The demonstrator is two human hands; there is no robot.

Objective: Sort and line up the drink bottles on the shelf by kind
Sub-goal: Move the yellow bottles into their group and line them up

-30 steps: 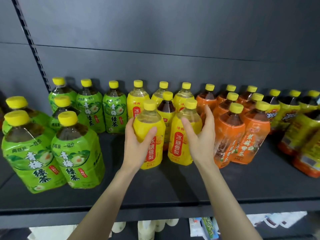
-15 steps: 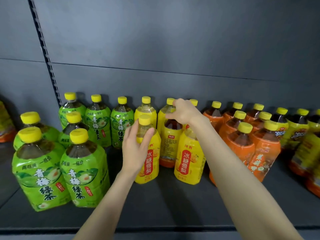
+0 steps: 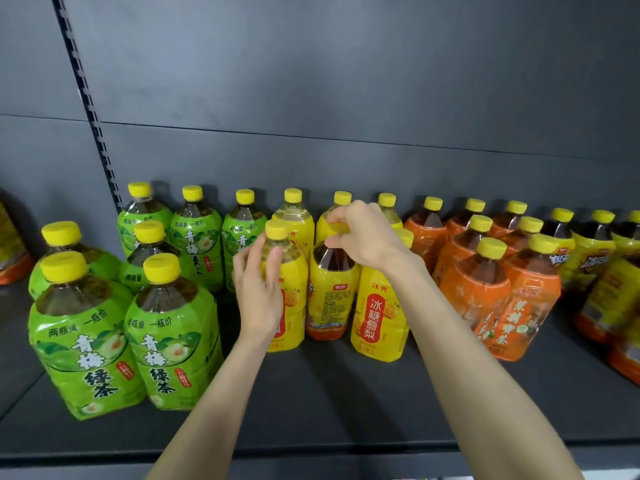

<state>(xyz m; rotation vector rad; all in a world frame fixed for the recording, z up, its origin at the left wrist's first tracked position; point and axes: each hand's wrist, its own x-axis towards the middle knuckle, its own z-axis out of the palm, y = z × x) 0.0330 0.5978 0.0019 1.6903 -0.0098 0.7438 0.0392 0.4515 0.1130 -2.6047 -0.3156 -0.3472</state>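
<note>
Bottles with yellow caps stand on a dark shelf (image 3: 329, 403). My left hand (image 3: 258, 292) grips a yellow pear-drink bottle (image 3: 289, 271) around its upper body. My right hand (image 3: 363, 233) pinches the cap of a dark-tea bottle with a yellow and orange label (image 3: 330, 292), which stands between two pear-drink bottles. A second front pear-drink bottle (image 3: 377, 317) is just right of it, partly behind my right wrist. More yellow bottles (image 3: 294, 213) line the back.
Green-label tea bottles (image 3: 86, 341) fill the left side. Orange-label bottles (image 3: 485, 289) stand to the right, with yellow and orange bottles (image 3: 602, 282) at the far right. Bare shelf lies along the front edge. A dark back panel rises behind.
My right hand left the front right pear-drink bottle, reached back and took the dark-tea bottle's cap. My left hand slid higher on its bottle. The view rose.
</note>
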